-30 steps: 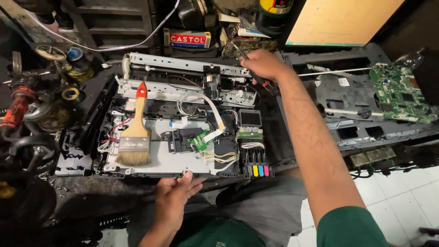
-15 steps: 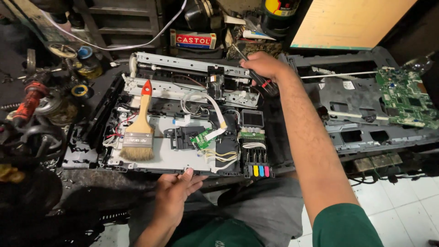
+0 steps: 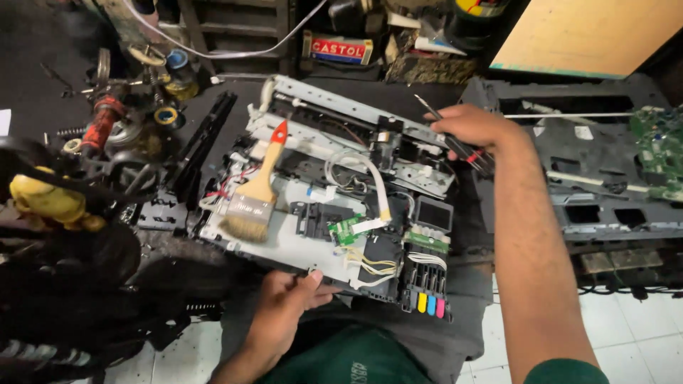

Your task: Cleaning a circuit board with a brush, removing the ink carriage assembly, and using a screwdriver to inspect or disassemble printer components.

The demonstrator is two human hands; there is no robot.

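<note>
An opened printer chassis [image 3: 299, 242] lies before me, with a white ribbon cable, a small green circuit board [image 3: 346, 229] and coloured ink ports [image 3: 427, 304] at its near right. My left hand [image 3: 288, 307] grips the chassis's near edge. My right hand [image 3: 473, 129] rests at the far right end of the metal rail and holds a thin dark tool [image 3: 455, 142] that looks like a screwdriver; its tip points up and left. A paintbrush [image 3: 257, 192] with a wooden handle and red tip lies on the chassis's left part.
A grey printer cover [image 3: 569, 178] and a green mainboard [image 3: 658, 149] lie to the right. Dark machine parts, rings and a yellow object [image 3: 46, 199] crowd the left. A red tin [image 3: 340, 50] and a tan board [image 3: 590, 35] stand at the back. White tiles show at lower right.
The view has shifted slightly, so the chassis sits further right in frame. My right hand has stayed at the rail's end with the tool, and my left hand has kept to the near edge.
</note>
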